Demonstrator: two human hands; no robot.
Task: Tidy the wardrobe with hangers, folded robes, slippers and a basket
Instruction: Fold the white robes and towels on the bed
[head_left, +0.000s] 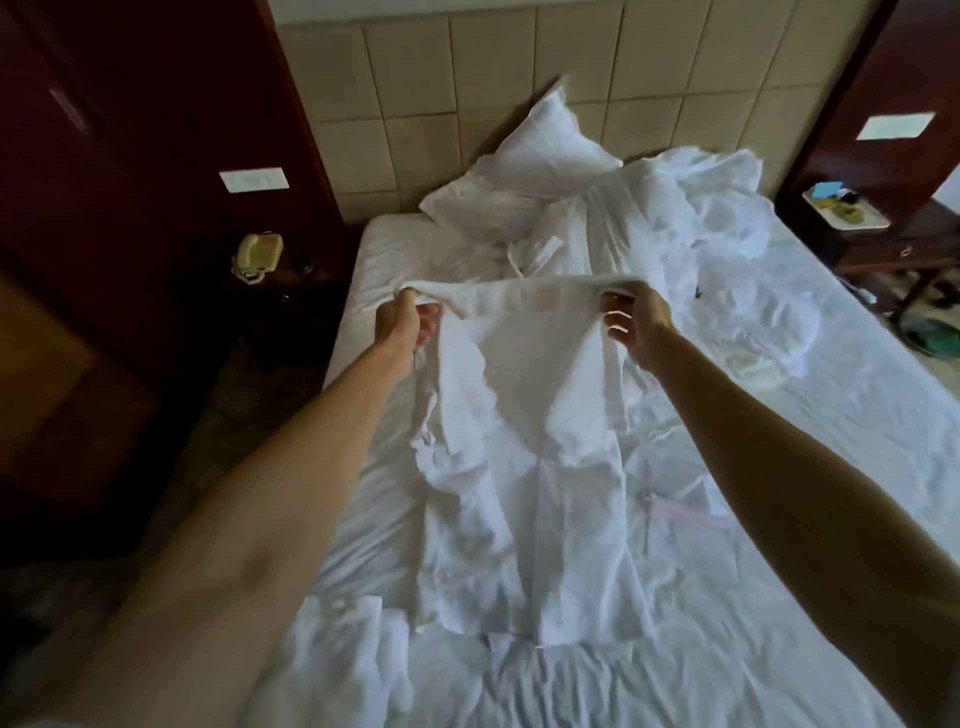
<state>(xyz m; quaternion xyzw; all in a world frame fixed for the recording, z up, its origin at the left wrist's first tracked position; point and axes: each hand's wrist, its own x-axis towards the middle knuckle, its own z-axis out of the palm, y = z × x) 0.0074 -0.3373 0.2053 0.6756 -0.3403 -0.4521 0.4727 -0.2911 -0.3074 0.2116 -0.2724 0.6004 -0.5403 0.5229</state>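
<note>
Left hand (402, 325) and right hand (636, 327) each pinch top edge of white cotton robe (524, 467), hem draped on rumpled white bed (779, 467) below. Risk: uneven pull skews fold; loose fabric snags bedding.

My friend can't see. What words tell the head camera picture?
Two bare hands, left hand and right hand, hold up a white robe by its top edge over a rumpled white bed. A pillow leans against the tiled headboard.
</note>
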